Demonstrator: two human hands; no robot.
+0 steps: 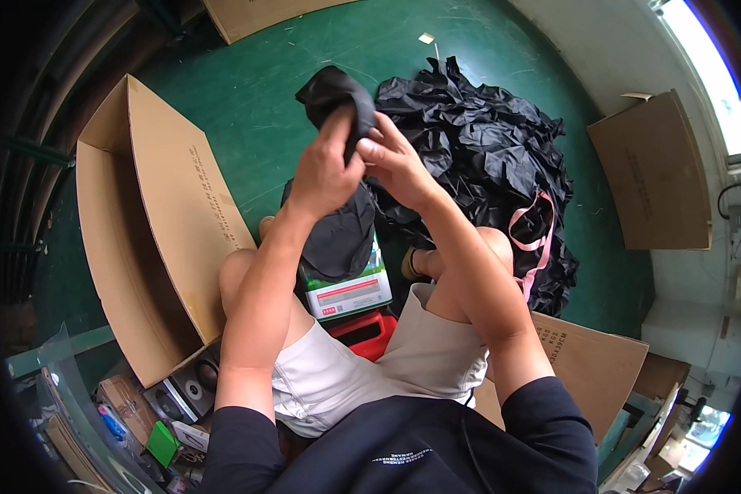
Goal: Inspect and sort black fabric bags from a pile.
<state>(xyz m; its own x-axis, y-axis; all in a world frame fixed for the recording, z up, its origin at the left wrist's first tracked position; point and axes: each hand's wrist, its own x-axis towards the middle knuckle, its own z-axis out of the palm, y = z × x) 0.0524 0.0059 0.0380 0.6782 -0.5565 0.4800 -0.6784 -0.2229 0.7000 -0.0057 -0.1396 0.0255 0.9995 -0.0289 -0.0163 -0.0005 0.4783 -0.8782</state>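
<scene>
Both my hands are raised in front of me with a black cloth piece [337, 86], which looks like a pouch or cover with a rounded opening. My left hand [325, 171] grips it, its fingers partly hidden inside the fold. At the cloth's right edge, my right hand [397, 165] pinches with thumb and fingers. Below them, another black cloth piece [336, 243] lies over a white and green box [347, 300] between my knees. A large heap of crumpled black cloth [477, 123] spreads over the floor just beyond my right hand.
An open cardboard box [166, 189] stands at my left. More cardboard [654, 173] leans at the right wall, and a carton [589, 362] is by my right elbow. A pink strap [543, 240] lies on the heap. A red plastic object [365, 336] sits between my thighs on the green floor [247, 90].
</scene>
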